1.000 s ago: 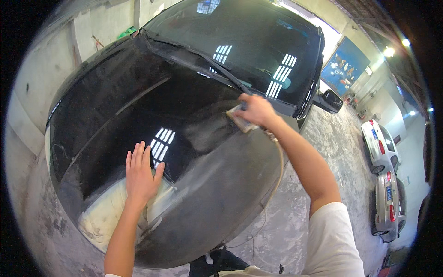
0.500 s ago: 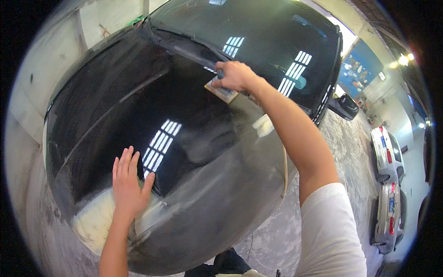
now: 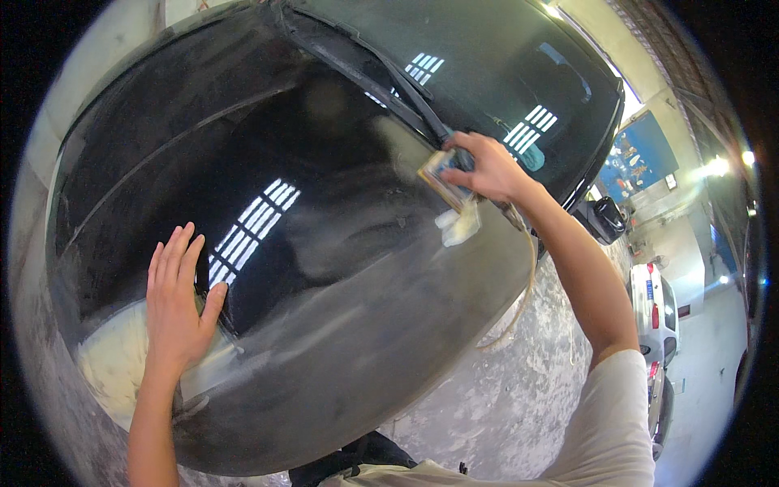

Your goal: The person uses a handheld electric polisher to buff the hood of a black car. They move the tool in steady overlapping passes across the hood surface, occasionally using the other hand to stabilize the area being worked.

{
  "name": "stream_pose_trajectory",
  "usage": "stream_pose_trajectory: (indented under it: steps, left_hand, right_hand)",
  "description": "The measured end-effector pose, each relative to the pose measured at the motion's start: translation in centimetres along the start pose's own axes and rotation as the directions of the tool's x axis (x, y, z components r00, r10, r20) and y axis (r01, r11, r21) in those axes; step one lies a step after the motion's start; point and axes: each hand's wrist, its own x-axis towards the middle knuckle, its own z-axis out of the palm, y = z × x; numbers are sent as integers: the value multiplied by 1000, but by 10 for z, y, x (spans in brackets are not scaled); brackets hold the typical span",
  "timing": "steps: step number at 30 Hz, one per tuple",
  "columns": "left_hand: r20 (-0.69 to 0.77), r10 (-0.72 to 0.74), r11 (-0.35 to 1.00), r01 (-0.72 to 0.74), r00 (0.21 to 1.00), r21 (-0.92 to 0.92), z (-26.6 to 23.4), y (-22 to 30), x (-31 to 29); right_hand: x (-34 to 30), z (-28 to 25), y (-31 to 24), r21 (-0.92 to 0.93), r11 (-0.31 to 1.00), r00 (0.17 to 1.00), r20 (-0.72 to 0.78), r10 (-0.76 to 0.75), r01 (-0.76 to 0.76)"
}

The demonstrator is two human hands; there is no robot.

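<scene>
- Hood (image 3: 324, 252): it spreads right in front of us and fills the middle of the view, glossy black at its centre and dull grey along the near and right side.
- Windshield (image 3: 503, 77): we see this dark glass beyond the hood, towards the upper right, with striped reflections on it.
- Cream patch (image 3: 114, 349): it covers the hood's near left corner, partly behind our left wrist.
- Wiper (image 3: 406, 85): it lies dark and slanting along the windshield's foot.
- Left hand (image 3: 180, 321): we lay it palm down on the hood, beside the cream patch, holding nothing, fingers extended and thumb set well apart.
- Right hand (image 3: 491, 166): we have its fingers curled narrowly around a rectangular tool.
- Rectangular tool (image 3: 434, 174): it rests on the hood, near the wiper's lower end.
- Small pale spot (image 3: 458, 227): it sits on the hood just beside the tool's near edge.
- Hose (image 3: 530, 284): thin and beige, it hangs past the hood's right edge.
</scene>
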Motion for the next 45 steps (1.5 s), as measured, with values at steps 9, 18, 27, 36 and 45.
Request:
stream_pose_trajectory:
  steps: [9, 18, 27, 36, 45]
  left_hand:
    - [0, -37, 999, 37, 999, 23, -2, -2, -1]
    - [6, -14, 1000, 14, 1000, 4, 0, -4, 1]
    - [-17, -35, 999, 35, 999, 18, 3, -2, -3]
    - [4, -23, 1000, 23, 1000, -16, -1, 1, -1]
    - [66, -40, 996, 45, 997, -73, -7, -2, 0]
  right_hand:
    - [114, 0, -34, -4, 998, 996, 60, -62, 62]
    - [15, -3, 6, 31, 999, 999, 49, 8, -10]
    - [6, -8, -2, 41, 996, 996, 56, 72, -74]
    - [134, -2, -43, -13, 999, 998, 48, 33, -32]
    - [255, 3, -77, -64, 998, 999, 41, -26, 29]
